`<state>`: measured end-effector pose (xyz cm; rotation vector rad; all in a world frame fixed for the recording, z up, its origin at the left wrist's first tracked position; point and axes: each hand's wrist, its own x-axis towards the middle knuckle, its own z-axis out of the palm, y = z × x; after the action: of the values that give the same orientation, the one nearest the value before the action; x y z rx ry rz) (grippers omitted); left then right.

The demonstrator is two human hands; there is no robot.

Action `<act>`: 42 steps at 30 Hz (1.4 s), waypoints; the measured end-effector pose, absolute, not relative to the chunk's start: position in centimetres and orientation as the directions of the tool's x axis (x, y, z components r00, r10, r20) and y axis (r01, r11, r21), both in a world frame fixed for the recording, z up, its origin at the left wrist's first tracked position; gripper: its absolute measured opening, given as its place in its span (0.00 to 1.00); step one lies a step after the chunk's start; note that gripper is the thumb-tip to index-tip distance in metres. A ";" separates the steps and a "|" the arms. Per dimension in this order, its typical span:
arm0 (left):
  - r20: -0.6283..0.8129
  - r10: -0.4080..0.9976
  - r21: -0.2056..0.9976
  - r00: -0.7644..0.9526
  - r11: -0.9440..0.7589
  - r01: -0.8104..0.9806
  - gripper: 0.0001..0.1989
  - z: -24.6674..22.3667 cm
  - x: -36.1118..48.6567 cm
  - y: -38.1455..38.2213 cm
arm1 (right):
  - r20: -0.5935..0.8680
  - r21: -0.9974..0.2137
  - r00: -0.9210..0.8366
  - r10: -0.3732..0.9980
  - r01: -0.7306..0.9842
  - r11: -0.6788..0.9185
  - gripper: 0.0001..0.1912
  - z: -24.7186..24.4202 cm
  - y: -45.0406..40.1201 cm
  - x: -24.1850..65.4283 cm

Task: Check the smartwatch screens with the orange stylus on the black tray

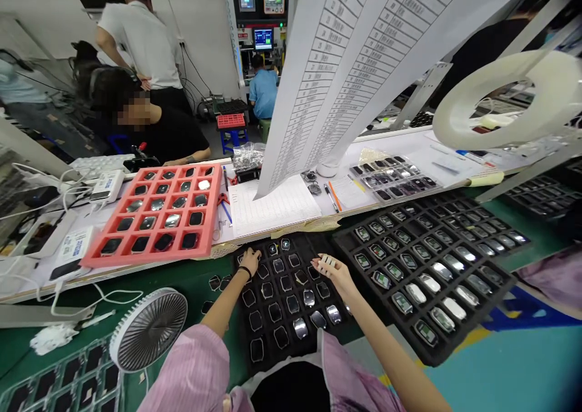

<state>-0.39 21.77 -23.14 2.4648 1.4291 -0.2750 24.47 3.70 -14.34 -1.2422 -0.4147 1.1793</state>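
Below me lies a black foam tray (268,363) with rows of square watch cases, some with dark faces and some shiny. My left hand (248,262), with a dark band at the wrist, reaches over its far left corner. Its fingers are bent down and closed at a slot there; what they grip is hidden. Two watches with lit faces (285,244) sit just right of that hand. Over the tray's right side is my right hand (334,271), with pale covers on several fingers. Those fingers stretch leftward, slightly apart, above a watch case (314,272), with nothing visible in them.
Larger black trays of watch cases (422,285) stand on the right. A pink tray of watches (204,218) rests on the shelf ahead, beside paper sheets (277,209). A white fan (150,330) and loose watch cases (214,283) are at left. Printed sheets (336,54) hang ahead.
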 end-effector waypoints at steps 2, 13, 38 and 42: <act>-0.303 0.816 0.135 0.493 -0.475 0.870 0.16 -23.1 -0.3 21.9 | -0.359 -0.851 0.397 0.845 -0.510 -0.122 0.23 -15.7 4.3 25.0; -0.320 0.817 0.150 0.479 -0.456 0.877 0.15 -23.3 0.0 22.4 | -0.438 -0.770 0.336 0.834 -0.619 -0.155 0.22 -19.9 6.7 27.0; -0.213 0.858 0.430 0.468 -0.348 0.833 0.16 -22.3 1.7 21.8 | -0.496 -0.731 0.189 0.847 -0.618 -0.290 0.23 -25.1 10.3 30.0; -0.113 0.846 0.565 0.521 -0.377 0.734 0.13 -23.4 8.0 19.8 | -0.507 -0.730 0.160 0.847 -0.602 -0.324 0.25 -25.8 10.7 30.3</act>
<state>8.04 19.82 -23.35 2.2027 1.2818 0.2606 30.26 10.73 -25.79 -1.1895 -0.2843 1.4957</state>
